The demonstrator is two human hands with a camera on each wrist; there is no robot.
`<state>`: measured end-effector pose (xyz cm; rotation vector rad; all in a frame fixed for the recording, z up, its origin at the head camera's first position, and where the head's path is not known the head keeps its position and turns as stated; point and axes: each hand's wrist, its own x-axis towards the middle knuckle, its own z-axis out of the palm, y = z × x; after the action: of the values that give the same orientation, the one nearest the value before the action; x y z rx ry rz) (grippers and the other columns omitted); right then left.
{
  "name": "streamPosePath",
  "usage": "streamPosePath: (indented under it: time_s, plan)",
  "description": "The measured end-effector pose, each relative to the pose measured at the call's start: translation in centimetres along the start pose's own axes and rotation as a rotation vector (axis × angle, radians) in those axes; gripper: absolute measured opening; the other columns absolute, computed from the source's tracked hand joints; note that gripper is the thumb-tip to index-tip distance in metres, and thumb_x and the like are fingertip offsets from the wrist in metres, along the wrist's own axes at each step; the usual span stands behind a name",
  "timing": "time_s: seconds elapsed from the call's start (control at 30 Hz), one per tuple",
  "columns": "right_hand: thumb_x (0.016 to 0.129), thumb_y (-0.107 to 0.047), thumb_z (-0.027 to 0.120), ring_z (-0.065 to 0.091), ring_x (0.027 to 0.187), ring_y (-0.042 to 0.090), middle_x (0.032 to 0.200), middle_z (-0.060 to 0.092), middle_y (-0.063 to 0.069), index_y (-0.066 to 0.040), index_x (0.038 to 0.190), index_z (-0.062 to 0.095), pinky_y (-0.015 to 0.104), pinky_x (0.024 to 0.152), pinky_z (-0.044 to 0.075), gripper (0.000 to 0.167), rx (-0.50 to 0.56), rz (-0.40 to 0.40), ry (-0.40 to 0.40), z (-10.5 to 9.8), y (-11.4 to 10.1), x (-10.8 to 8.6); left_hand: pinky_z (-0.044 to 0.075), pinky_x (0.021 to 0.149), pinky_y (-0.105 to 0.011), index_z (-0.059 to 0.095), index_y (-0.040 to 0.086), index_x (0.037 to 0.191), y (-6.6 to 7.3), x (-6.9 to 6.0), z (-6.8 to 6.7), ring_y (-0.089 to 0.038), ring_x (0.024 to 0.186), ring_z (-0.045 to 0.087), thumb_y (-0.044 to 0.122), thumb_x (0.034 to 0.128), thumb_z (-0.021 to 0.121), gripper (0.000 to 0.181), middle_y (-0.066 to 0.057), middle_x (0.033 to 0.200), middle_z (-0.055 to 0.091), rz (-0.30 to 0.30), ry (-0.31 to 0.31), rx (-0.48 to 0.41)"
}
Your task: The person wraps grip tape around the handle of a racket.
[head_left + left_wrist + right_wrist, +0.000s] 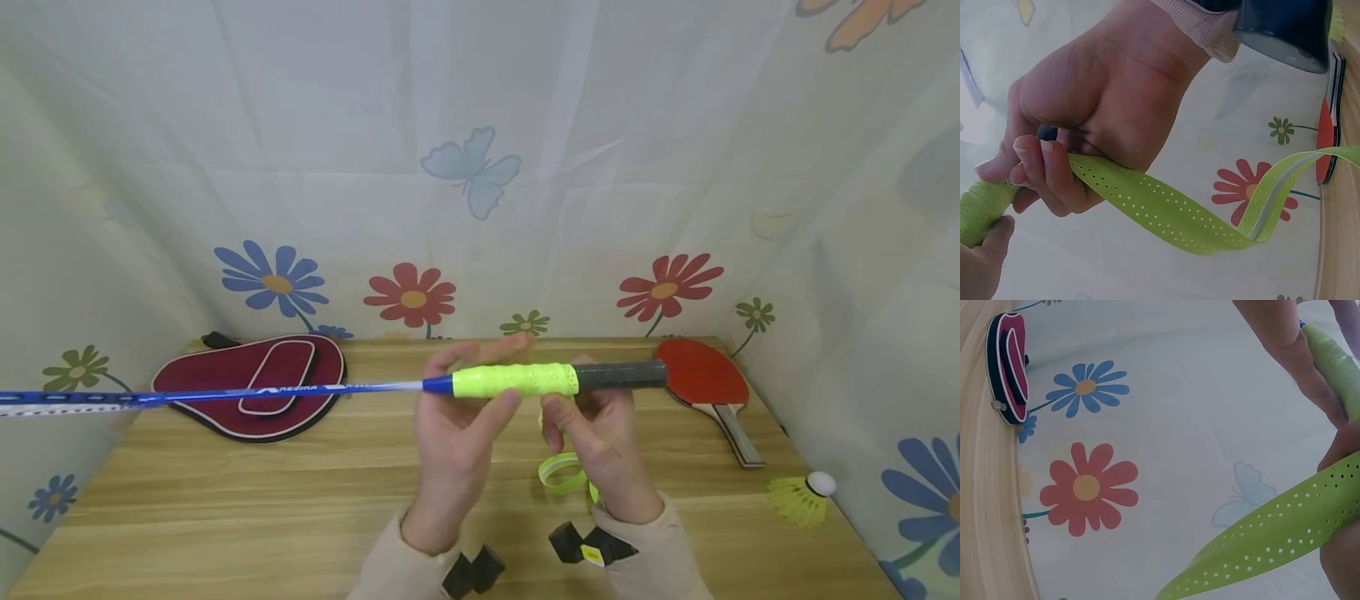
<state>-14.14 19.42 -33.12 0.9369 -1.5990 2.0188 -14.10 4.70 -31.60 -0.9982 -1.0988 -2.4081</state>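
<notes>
A blue badminton racket lies level across the head view, its head running off the left edge. Yellow-green perforated grip tape is wound round the front part of its handle, and the black butt end is bare. My left hand holds the wrapped part, thumb in front and fingers behind. At the edge of the wrap, my right hand pinches the tape beside the handle. From the right fingers the loose tape hangs in a twisted strip, with a loop of it showing below.
A dark red paddle case lies at the back left of the wooden table. At the right are a red table tennis paddle and a yellow shuttlecock. A flower-printed curtain encloses the back and sides.
</notes>
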Motion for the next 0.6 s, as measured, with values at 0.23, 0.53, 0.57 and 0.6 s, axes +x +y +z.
streamPosePath:
  time_s: [0.23,0.53,0.57,0.6]
  plan:
    - [0.093,-0.003,0.063,0.051,0.048,0.018,0.062,0.054,0.008,0.001,0.098,0.056,0.028,0.039,0.042,0.01,-0.133,0.092,0.028,-0.11,-0.13,-0.27,0.053,0.093,-0.045,0.039,-0.007,0.123,0.01,0.0,-0.23,-0.044,0.109,0.061,-0.008,0.09,0.062,0.04,-0.021,0.115,0.066,-0.002,0.003,0.086]
    - [0.092,-0.004,0.065,0.053,0.051,0.018,0.063,0.056,0.008,0.005,0.101,0.058,0.028,0.043,0.042,0.014,-0.141,0.091,0.002,-0.63,0.17,-0.26,0.057,0.087,-0.04,0.045,-0.011,0.123,-0.03,-0.13,-0.25,-0.039,0.105,0.064,-0.004,0.0891,0.065,0.04,-0.025,0.113,0.066,0.018,0.02,0.161]
    - [0.092,-0.004,0.065,0.053,0.052,0.018,0.066,0.057,0.007,0.005,0.105,0.059,0.028,0.043,0.043,0.018,-0.139,0.093,0.009,-0.62,0.16,-0.27,0.057,0.087,-0.04,0.045,-0.013,0.122,-0.03,-0.13,-0.25,-0.038,0.105,0.064,-0.004,0.0891,0.066,0.04,-0.025,0.112,0.066,0.02,0.023,0.167]
    - [0.091,-0.002,0.065,0.053,0.051,0.018,0.068,0.058,0.007,0.006,0.11,0.059,0.028,0.043,0.044,0.021,-0.129,0.086,0.015,-0.58,0.16,-0.23,0.057,0.087,-0.04,0.044,-0.014,0.121,-0.03,-0.15,-0.25,-0.037,0.104,0.065,-0.004,0.0889,0.066,0.04,-0.025,0.112,0.067,0.019,0.028,0.17]
